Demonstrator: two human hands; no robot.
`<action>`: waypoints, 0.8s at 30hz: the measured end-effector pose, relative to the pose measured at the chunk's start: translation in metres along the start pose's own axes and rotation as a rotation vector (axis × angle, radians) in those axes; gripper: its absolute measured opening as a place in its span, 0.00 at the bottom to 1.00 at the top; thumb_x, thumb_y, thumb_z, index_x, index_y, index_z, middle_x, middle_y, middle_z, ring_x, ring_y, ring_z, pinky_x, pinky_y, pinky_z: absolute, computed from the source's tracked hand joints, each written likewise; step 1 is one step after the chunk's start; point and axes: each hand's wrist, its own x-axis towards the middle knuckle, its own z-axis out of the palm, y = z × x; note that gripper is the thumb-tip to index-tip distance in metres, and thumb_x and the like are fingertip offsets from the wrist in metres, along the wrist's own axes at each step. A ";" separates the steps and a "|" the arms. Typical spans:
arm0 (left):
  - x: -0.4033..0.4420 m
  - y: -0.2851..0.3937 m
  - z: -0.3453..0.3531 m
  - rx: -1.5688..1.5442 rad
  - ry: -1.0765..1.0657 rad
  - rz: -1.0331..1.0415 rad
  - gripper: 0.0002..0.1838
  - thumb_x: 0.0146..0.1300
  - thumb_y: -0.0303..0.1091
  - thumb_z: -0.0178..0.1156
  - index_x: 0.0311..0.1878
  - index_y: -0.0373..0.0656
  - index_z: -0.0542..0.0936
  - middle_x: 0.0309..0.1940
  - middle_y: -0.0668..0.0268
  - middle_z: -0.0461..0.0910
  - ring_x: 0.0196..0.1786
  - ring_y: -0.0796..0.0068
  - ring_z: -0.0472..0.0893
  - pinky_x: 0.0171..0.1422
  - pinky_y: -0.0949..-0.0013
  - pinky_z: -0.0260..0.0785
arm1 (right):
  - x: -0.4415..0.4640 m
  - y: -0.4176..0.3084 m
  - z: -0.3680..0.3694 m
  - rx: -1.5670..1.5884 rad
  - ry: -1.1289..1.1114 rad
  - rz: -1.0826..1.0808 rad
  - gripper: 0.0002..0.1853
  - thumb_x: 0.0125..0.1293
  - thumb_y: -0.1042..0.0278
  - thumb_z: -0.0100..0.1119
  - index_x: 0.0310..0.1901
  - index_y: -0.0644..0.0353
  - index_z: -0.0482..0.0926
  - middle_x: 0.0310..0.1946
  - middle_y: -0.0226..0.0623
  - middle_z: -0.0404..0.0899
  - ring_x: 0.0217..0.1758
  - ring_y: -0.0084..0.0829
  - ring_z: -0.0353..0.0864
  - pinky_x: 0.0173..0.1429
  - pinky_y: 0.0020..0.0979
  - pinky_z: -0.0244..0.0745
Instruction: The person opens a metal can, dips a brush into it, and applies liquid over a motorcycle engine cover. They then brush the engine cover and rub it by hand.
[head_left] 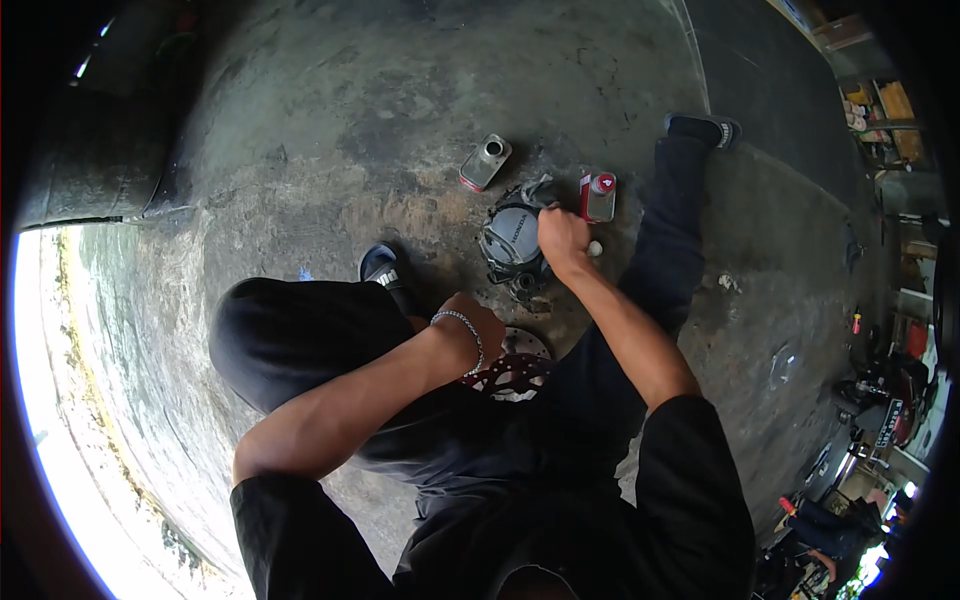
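On the concrete floor in front of me lies a motorcycle engine part with a round grey cover (514, 236) marked HONDA. My right hand (563, 238) is curled shut at the cover's right side, beside a grey, crumpled-looking piece (540, 188). What its fingers grip is hidden. My left hand (478, 328), below a chain bracelet (466, 325), is curled in like a fist near the lower side of the engine part. Its fingertips and anything in them are out of sight. A drilled metal disc with a dark red centre (510, 375) sits between my legs, just below that hand.
An open tin can (487, 163) stands beyond the engine part, and a can with a red cap (600, 197) to its right. A small white cap (595, 248) lies near my right wrist. My legs flank the work. Shelves (900, 125) and a motorcycle (905, 400) line the right.
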 end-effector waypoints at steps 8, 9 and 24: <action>0.002 -0.003 0.004 0.011 0.009 -0.016 0.24 0.64 0.50 0.47 0.30 0.40 0.83 0.29 0.58 0.83 0.34 0.55 0.81 0.42 0.61 0.70 | 0.025 0.009 -0.003 0.020 0.059 0.022 0.10 0.58 0.70 0.48 0.30 0.65 0.79 0.21 0.43 0.81 0.22 0.38 0.82 0.24 0.36 0.74; 0.002 -0.003 0.003 0.003 -0.005 -0.017 0.24 0.64 0.50 0.47 0.30 0.40 0.83 0.29 0.58 0.83 0.34 0.55 0.81 0.42 0.61 0.70 | 0.021 0.002 0.000 -0.011 0.065 -0.017 0.10 0.58 0.71 0.48 0.30 0.65 0.79 0.21 0.43 0.81 0.21 0.38 0.82 0.23 0.36 0.73; 0.008 -0.006 0.007 -0.022 -0.031 -0.012 0.23 0.64 0.48 0.47 0.30 0.40 0.83 0.29 0.58 0.83 0.34 0.53 0.80 0.42 0.60 0.70 | 0.013 0.008 0.010 -0.147 0.140 -0.165 0.11 0.57 0.72 0.48 0.34 0.67 0.80 0.21 0.41 0.81 0.19 0.36 0.81 0.22 0.35 0.73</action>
